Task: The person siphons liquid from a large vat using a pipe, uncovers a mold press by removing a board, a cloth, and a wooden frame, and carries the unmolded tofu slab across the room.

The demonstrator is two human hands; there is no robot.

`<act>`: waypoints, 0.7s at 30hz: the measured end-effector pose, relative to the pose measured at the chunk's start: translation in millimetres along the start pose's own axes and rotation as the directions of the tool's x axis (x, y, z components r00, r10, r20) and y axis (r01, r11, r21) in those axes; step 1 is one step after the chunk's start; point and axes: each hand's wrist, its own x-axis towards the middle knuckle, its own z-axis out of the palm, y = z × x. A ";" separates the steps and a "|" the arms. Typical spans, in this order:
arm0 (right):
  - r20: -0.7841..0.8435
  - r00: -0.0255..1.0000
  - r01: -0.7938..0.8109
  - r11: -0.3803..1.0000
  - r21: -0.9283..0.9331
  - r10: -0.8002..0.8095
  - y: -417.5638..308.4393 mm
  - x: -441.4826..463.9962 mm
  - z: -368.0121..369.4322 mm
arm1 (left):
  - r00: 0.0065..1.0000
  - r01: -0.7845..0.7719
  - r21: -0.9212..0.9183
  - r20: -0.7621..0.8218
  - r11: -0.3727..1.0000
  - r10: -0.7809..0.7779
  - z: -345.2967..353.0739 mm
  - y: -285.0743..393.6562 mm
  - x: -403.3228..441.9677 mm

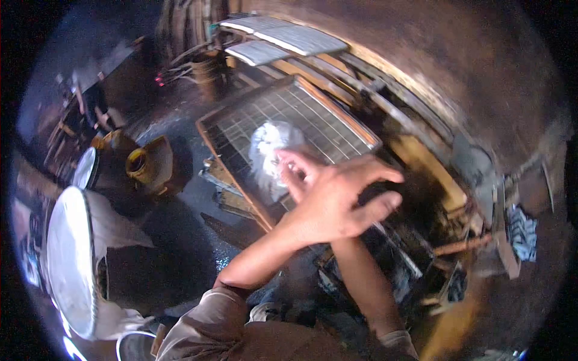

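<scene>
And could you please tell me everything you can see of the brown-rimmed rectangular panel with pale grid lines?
The brown-rimmed rectangular panel has a narrow, wood-like rim around a darker surface crossed by pale lines. It sits slantwise in mid-view. A soft-looking white mass appears to lie on it. The right hand and left hand hide part of its near side; blur conceals whether either touches it.

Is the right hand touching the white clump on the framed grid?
Cannot tell. In the head view, the right hand overlaps the white clump, but blur and the left hand in front leave neither contact nor gap plain.
</scene>
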 end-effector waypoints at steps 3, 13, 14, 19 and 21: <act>-0.219 0.975 -0.103 0.943 -0.316 0.033 -1.4 -32.3 -77.1 | 0.982 -0.035 -0.243 0.170 0.969 0.078 49.3 9.2 13.2; -0.923 0.143 -0.965 0.258 -0.049 0.358 172.3 -628.3 -229.4 | 0.100 0.965 0.226 0.132 0.129 -0.986 255.2 -291.0 -367.5; -0.912 0.009 -0.979 0.191 0.076 0.410 161.9 -668.6 -221.9 | 0.035 0.910 0.410 0.079 0.064 -0.996 253.1 -289.8 -393.4; -0.769 -0.299 -0.897 0.107 0.428 0.565 150.5 -752.3 -204.5 | -0.055 0.769 0.638 0.011 -0.036 -0.998 286.7 -298.9 -433.6; -0.729 -0.326 -0.858 0.136 0.496 0.601 150.8 -760.5 -205.3 | -0.002 0.714 0.699 0.047 0.031 -0.999 294.8 -303.9 -441.2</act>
